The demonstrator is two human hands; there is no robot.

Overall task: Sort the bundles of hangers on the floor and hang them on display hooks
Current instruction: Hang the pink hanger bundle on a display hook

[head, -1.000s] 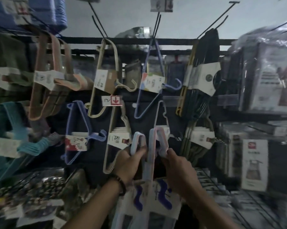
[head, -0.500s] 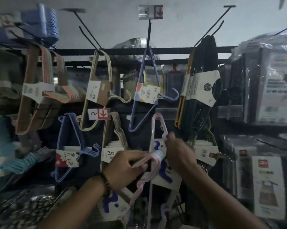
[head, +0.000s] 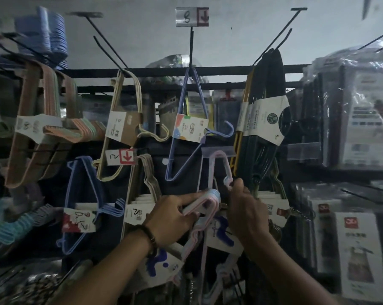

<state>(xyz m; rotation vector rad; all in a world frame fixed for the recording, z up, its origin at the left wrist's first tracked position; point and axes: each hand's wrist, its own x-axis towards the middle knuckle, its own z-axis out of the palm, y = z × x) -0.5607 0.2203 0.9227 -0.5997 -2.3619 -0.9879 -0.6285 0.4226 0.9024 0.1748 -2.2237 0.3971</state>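
My left hand (head: 172,216) grips a bundle of pink and pale blue hangers (head: 208,201) by its bent top, below the middle of the display wall. Its white label with blue marks (head: 162,266) hangs under my wrist. My right hand (head: 244,208) pinches a second pink bundle (head: 219,164) that stands upright against the wall, its top beside a clear tag holder (head: 217,150). That bundle's label (head: 221,236) shows between my hands. The hook behind the second bundle is hidden.
Other hanger bundles hang on black hooks: peach (head: 38,119) at left, beige (head: 120,119), lilac (head: 186,128) under price tag (head: 191,16), black (head: 263,115), blue (head: 82,203). An empty long hook (head: 274,38) juts out upper right. Wrapped packages (head: 353,111) fill the right shelves.
Both bundles were held together low in front of me; now the right hand has raised one bundle onto the wall while the left hand holds the other lower. The camera has tilted upward slightly.
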